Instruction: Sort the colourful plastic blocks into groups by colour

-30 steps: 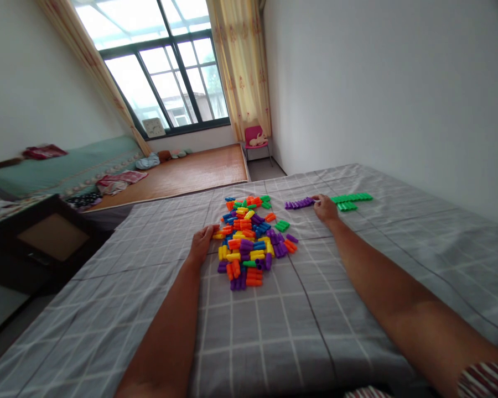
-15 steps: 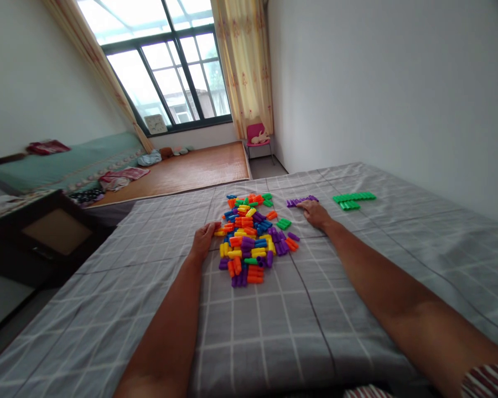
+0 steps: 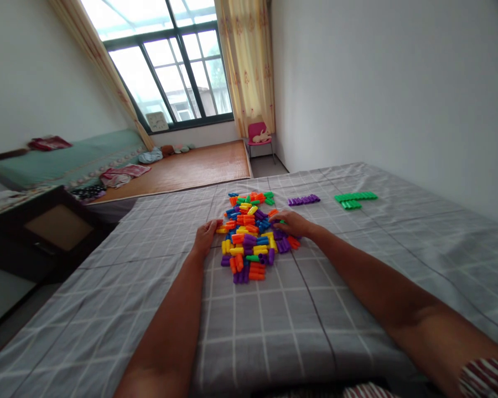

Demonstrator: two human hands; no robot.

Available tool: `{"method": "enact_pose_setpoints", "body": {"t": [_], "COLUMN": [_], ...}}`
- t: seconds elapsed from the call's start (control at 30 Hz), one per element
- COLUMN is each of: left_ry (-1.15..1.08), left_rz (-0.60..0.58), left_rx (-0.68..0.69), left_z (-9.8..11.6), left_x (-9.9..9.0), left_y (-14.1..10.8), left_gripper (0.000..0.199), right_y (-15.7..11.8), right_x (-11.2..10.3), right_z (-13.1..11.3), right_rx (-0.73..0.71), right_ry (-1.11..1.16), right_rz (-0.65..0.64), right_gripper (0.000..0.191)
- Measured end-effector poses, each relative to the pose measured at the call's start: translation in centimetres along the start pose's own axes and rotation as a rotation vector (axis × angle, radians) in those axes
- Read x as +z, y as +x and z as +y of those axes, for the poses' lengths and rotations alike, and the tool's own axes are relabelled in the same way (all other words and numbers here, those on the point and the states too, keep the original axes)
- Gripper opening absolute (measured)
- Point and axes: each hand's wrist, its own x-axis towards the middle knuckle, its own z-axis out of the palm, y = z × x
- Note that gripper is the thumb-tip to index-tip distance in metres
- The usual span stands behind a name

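A pile of small plastic tube-shaped blocks (image 3: 245,237) in orange, yellow, purple, blue and green lies on the grey checked bedsheet (image 3: 269,320). At the pile's left edge rests my left hand (image 3: 206,236), fingertips against a yellow and an orange block, fingers loosely bent. My right hand (image 3: 292,224) reaches over the pile's right side, its fingers apart above green and purple blocks. Part of the green piece there is covered by the fingers. Beyond that hand sits a row of purple blocks (image 3: 304,200), joined side by side. Joined green blocks (image 3: 356,197) lie farther right.
A white wall (image 3: 377,83) borders the bed on the right. Past the far edge are a brown mat-covered bed (image 3: 199,163) and a pink chair (image 3: 259,132) with a soft toy. A dark cabinet (image 3: 45,232) stands at left, and a window (image 3: 170,77) is behind.
My right hand has left the purple row and moved left and nearer, onto the pile's right side. The purple row stays in place. My left hand has hardly moved.
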Motion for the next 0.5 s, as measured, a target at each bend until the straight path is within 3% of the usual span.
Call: {"method": "enact_pose_setpoints", "body": {"t": [0.1,0.27,0.37,0.5], "left_ry": [-0.013,-0.028,-0.026,-0.024], "left_rz": [-0.005,0.001,0.002,-0.003], "left_rx": [-0.019,-0.015,-0.011,-0.008], "left_z": [-0.2,-0.7,-0.8,-0.7], "left_x": [0.0,-0.1,-0.2,-0.2], "left_y": [0.1,0.4,0.5,0.5], "left_gripper": [0.060,0.058,0.057,0.058], "right_y": [-0.3,-3.1,-5.1,-6.2], "right_x": [-1.5,-5.0,-6.3,-6.8], "right_z": [2.0,7.7,10.2,11.1], "right_rx": [0.162,0.645,0.817,0.836], "right_ry": [0.051,-0.104,-0.272,-0.409], "right_rz": [0.175,0.444,0.461,0.454], "right_gripper": [0.032,0.038,0.034,0.028]}}
